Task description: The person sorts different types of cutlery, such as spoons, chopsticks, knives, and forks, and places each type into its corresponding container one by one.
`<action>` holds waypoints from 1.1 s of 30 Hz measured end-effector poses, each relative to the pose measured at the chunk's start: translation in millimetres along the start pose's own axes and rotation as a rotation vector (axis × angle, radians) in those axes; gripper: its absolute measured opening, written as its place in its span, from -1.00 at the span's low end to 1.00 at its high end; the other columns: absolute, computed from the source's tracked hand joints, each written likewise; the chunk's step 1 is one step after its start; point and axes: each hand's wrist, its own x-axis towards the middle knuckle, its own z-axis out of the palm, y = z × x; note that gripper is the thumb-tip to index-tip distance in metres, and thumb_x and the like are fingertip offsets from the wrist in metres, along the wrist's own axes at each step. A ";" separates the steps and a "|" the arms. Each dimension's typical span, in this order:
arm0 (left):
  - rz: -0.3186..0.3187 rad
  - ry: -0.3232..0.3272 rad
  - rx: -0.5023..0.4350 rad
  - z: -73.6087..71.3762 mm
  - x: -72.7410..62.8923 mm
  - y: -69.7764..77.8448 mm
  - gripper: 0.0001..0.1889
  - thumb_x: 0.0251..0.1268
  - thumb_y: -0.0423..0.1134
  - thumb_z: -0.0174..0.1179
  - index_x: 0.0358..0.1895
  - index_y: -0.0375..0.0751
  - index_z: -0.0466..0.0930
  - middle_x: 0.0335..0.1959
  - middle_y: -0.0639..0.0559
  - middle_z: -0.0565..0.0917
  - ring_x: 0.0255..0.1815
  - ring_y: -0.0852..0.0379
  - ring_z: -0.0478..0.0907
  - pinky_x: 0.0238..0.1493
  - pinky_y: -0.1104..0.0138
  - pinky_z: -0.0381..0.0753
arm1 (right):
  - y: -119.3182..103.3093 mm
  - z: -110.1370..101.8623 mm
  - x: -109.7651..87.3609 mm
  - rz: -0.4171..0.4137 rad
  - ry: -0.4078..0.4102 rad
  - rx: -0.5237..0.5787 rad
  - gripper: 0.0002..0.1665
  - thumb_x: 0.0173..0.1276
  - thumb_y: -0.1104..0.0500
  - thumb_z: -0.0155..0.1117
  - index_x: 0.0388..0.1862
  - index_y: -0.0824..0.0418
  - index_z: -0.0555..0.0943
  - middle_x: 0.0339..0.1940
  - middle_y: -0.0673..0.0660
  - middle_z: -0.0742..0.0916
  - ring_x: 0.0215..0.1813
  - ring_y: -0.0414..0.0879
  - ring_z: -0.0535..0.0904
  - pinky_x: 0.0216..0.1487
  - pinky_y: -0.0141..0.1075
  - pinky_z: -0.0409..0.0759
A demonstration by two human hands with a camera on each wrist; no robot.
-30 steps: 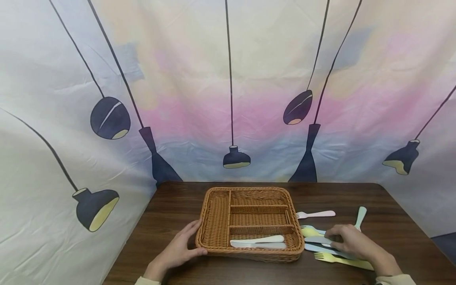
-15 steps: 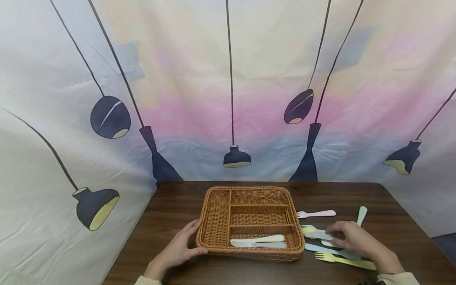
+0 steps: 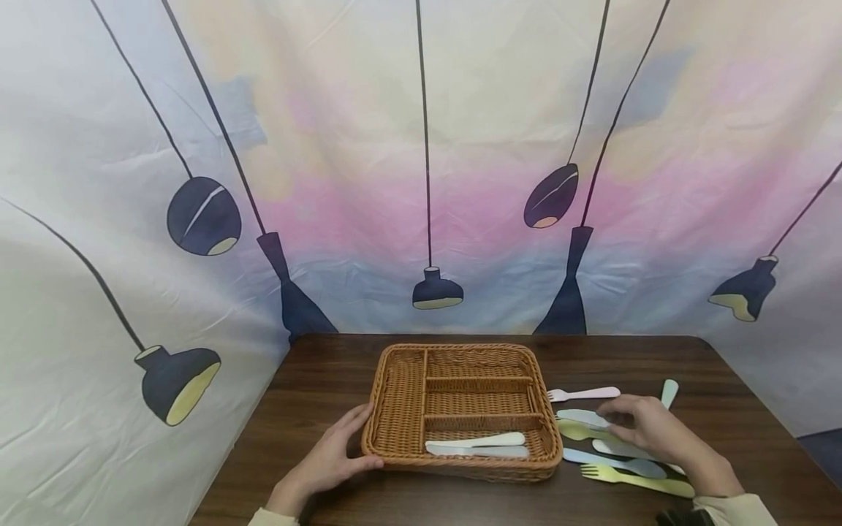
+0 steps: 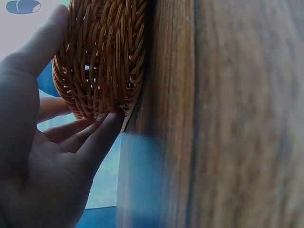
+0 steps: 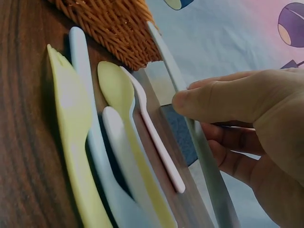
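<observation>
In the head view, my left hand [image 3: 332,456] grips the front left corner of a divided wicker basket [image 3: 370,431]. The left wrist view has the thumb and fingers on the woven wall [image 4: 102,57]. My right hand [image 3: 651,431] pinches a pale knife [image 3: 582,418] between thumb and fingers. Seen edge-on in the right wrist view, that knife [image 5: 209,161] is raised above the other cutlery. Below it lie a yellow spoon [image 5: 116,88], a white utensil [image 5: 116,128], a light blue knife [image 5: 81,52] and a yellow fork [image 5: 71,109]. Two pale knives [image 3: 483,441] rest in the basket's front compartment.
A pink fork [image 3: 585,394] lies right of the basket. Farther right, a mint-green handle [image 3: 669,393] sticks out behind my right hand. Everything stands on a dark wooden table [image 3: 316,365], with a lamp-printed cloth [image 3: 368,219] hanging behind it.
My right hand has lifted the pale knife off the pile and moved it slightly away from me, uncovering the white utensil and the yellow spoon. The left hand and basket stay put.
</observation>
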 end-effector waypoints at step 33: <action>-0.004 -0.019 -0.015 -2.1 0.4 1.2 0.07 -0.02 0.31 0.36 0.51 -0.21 0.16 0.47 -0.21 0.26 0.43 -0.28 0.23 0.29 -0.24 0.31 | -27.3 6.7 43.0 -0.253 0.298 -0.061 -0.66 0.03 0.31 0.54 -0.17 0.11 0.73 -0.33 -0.13 0.68 -0.35 -0.45 0.49 -0.43 -0.47 0.55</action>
